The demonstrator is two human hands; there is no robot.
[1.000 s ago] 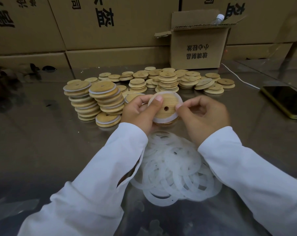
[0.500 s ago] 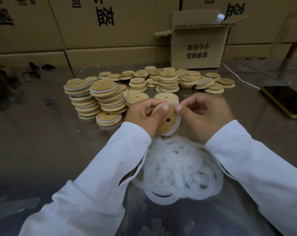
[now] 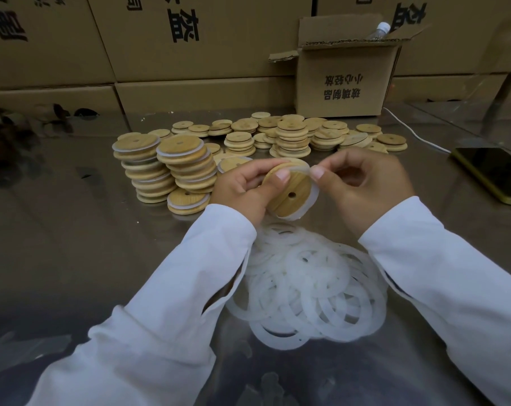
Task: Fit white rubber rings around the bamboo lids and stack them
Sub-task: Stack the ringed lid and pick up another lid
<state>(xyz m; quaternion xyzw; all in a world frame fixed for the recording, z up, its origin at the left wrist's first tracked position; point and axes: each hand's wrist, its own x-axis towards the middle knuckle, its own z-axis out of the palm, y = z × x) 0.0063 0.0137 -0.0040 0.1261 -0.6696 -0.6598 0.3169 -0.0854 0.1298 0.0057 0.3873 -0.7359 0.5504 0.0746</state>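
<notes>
Above the table's middle, the left hand grips the bamboo lid. The right hand pinches its white rubber ring. Pulled unevenly, the ring could spring off the rim.

Curled fingers on left hand, right hand.

front: lid stacks block | near: ring pile | left: bare table
</notes>
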